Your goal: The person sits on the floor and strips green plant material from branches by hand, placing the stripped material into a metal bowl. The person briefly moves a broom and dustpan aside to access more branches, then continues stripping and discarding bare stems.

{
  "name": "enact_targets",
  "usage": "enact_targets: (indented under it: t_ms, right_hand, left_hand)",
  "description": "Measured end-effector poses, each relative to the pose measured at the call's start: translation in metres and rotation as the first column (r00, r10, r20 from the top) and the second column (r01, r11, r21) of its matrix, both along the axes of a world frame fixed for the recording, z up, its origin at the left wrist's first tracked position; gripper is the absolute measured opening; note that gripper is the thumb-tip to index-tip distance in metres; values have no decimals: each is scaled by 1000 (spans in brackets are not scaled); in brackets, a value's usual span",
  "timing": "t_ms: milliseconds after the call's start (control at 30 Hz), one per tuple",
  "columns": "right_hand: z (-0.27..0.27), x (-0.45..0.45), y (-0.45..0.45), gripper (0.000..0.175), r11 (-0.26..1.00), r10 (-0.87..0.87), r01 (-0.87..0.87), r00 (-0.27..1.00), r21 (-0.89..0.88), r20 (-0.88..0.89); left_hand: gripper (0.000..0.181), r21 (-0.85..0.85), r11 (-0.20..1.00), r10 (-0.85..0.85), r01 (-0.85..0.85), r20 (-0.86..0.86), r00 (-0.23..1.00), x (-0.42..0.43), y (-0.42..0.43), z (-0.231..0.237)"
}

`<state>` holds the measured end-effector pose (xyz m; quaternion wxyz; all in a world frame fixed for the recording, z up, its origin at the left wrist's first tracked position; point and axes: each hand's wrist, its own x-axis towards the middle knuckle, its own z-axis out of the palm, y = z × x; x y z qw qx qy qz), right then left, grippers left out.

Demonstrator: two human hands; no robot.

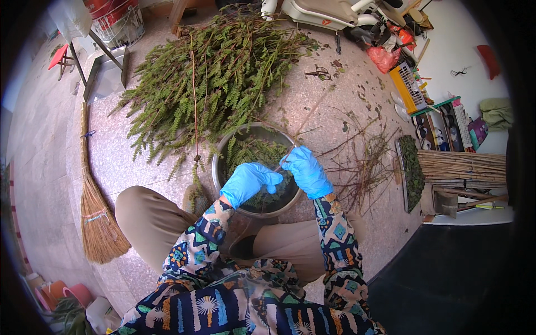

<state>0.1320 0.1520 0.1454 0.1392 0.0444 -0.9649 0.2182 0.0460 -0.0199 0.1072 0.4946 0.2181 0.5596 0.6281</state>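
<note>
My right hand (307, 171), in a blue glove, pinches a thin reddish plant stem (312, 109) that slants away to the upper right and looks mostly bare. My left hand (248, 183), gloved too, has curled fingers where the stem's lower end meets it; the exact grip is partly hidden. Both hands are above a round metal basin (217, 178). Inside the basin lie green leafy sprigs (251, 153), partly covered by my hands. Beyond the basin a large heap of leafy green branches (209, 79) spreads over the floor, some touching its rim.
Bare twigs (364, 163) lie right of the basin, near a tray of dark leaves (409, 173). Scissors (319, 73) rest on the stone floor (138, 171). A straw broom (98, 217) is at left. A scooter (322, 14) stands behind; bundled canes (462, 163) lie at far right.
</note>
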Motion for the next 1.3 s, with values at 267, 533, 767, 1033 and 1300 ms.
enact_targets:
  t_ms: [267, 533, 767, 1033, 1300]
  right_hand:
    - [-21, 23, 70, 17, 881, -472, 425, 783, 208, 405]
    - [-29, 27, -40, 48, 193, -154, 353, 932, -916, 327]
    - [-34, 11, -86, 36, -31, -192, 405, 895, -914, 403]
    - [-65, 17, -79, 21, -144, -114, 394, 905, -908, 410]
    - [-88, 10, -50, 13, -150, -271, 471, 826, -869, 494]
  left_hand:
    - [29, 167, 985, -99, 38, 374, 922, -3, -4, 19]
    - [33, 128, 983, 62, -130, 434, 899, -7, -4, -21]
    - [32, 143, 947, 145, -288, 611, 778, -2, 4, -14]
    - [56, 84, 963, 203, -258, 406, 891, 6, 6, -31]
    - [45, -211, 977, 44, 1, 205, 978, 4, -3, -27]
